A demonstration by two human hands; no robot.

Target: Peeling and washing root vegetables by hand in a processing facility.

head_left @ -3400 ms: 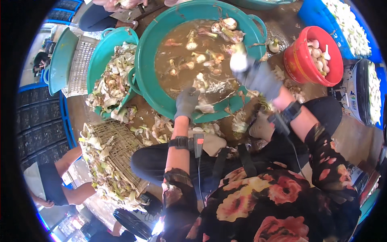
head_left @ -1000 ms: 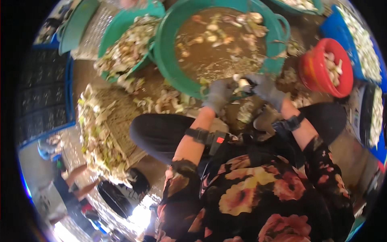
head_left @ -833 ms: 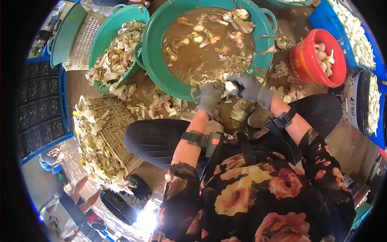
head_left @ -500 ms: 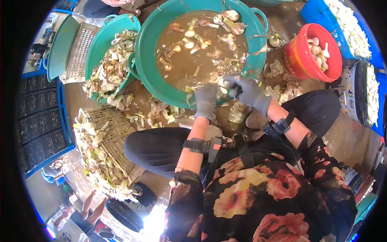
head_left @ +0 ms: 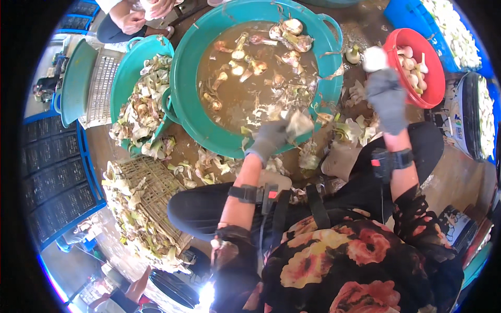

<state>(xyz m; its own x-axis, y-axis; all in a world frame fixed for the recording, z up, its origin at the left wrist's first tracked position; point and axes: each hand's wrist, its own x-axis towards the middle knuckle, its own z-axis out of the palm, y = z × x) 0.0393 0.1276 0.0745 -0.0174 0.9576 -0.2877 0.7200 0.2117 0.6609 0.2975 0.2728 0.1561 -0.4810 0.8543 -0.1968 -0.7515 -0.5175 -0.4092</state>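
My left hand point(head_left: 270, 137), in a grey glove, is closed on pale garlic skins point(head_left: 300, 124) at the near rim of a big green tub point(head_left: 183, 122). Brownish water fills that tub, with several unpeeled garlic bulbs point(head_left: 257, 66) and loose skins floating in it. Further right, my gloved right hand point(head_left: 386, 99) is smeared by motion beside a red bucket point(head_left: 396, 73). At its fingertips shows a round white garlic bulb point(head_left: 374, 59), blurred too. Peeled bulbs point(head_left: 415, 69) with short stems lie inside the red bucket.
Left of the tub, a green basin point(head_left: 121, 78) and a tipped wicker basket point(head_left: 156, 177) hold heaps of skins. A blue crate point(head_left: 404, 26) and a white bucket point(head_left: 456, 117), both full of white garlic, stand at right. Another person's hands point(head_left: 143, 15) show at top left.
My hands have parted: the right has swung right and away to the red bucket with a white bulb. The left stays near the tub's rim with skins. Another person's hands have come into view.
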